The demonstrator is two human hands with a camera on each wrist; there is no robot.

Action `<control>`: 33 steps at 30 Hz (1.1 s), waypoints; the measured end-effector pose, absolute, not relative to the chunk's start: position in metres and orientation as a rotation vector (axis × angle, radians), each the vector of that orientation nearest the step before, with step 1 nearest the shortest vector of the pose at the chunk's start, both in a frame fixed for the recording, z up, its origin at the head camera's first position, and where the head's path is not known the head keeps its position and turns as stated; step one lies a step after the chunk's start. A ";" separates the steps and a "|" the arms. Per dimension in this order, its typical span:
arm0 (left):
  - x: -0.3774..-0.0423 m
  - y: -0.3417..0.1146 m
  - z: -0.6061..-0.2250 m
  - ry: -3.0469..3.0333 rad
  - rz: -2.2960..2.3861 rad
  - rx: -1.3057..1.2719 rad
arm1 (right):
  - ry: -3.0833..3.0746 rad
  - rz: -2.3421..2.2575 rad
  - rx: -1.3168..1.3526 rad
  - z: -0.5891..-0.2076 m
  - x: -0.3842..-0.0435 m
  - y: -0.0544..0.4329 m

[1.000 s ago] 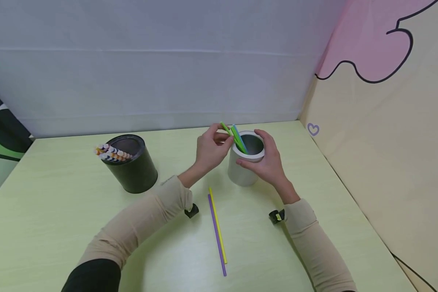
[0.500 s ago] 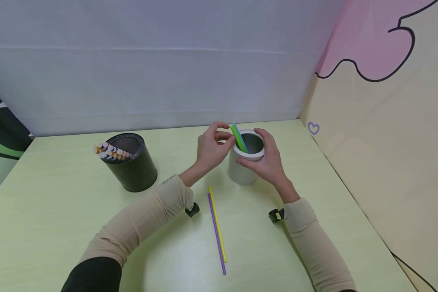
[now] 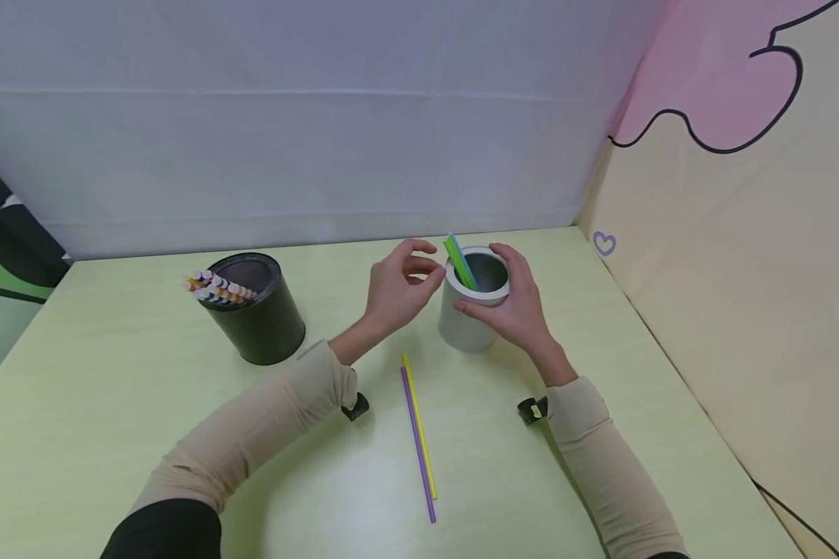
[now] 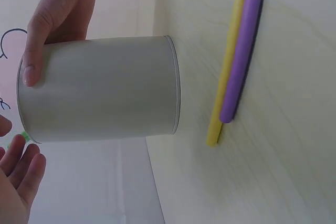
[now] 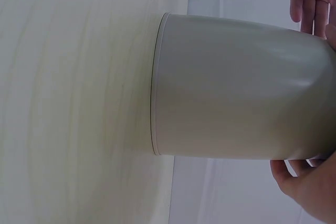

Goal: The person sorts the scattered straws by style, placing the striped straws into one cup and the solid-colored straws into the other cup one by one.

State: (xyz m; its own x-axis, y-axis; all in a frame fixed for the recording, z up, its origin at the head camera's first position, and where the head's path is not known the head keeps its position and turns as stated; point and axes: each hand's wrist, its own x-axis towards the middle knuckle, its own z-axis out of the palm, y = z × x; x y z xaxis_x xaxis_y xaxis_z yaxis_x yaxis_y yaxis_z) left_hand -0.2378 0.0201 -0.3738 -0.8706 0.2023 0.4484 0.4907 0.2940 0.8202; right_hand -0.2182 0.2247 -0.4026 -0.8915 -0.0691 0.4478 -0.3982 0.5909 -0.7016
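My right hand (image 3: pixel 517 314) grips the white cylindrical cup (image 3: pixel 461 326) by its upper rim, thumb in front and fingers behind. The cup stands upright on the table. Light-green drinking straws (image 3: pixel 454 252) and a blue straw (image 3: pixel 454 239) lean against the left of its rim. Just left of them is my left hand (image 3: pixel 400 287), its fingers loosely bent and holding nothing. In the left wrist view that hand (image 4: pixel 18 177) shows spread fingers beside the cup's mouth. A yellow straw (image 3: pixel 420 427) and a purple straw (image 3: pixel 417 442) lie side by side in front of the cup.
A dark cup (image 3: pixel 266 334) stands at the left with several striped straws (image 3: pixel 217 289) leaning out of it. A pale cloth wall (image 3: pixel 287 171) closes off the table's back edge. On the right is a cream panel (image 3: pixel 727 272).
The left hand has let go of a green straw, which has dropped into the white cup, and has drawn slightly left. The right hand still holds the cup.
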 end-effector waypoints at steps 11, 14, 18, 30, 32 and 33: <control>-0.213 -0.007 -0.369 -2.340 -1.493 -0.838 | -2.461 1.239 0.359 -0.403 -0.216 0.223; -0.207 -0.014 -0.369 -2.342 -1.428 -0.956 | -2.461 1.231 0.364 -0.402 -0.215 0.223; -0.199 -0.019 -0.369 -2.334 -1.339 -1.110 | -2.443 1.234 0.372 -0.401 -0.215 0.224; -0.190 -0.018 -0.371 -2.387 -0.956 -1.583 | -2.430 1.246 0.382 -0.403 -0.216 0.224; -0.187 -0.018 -0.370 -2.410 -0.840 -1.700 | -2.424 1.233 0.385 -0.402 -0.217 0.224; -0.185 -0.018 -0.369 -2.429 -0.768 -1.755 | -2.420 1.228 0.387 -0.402 -0.217 0.225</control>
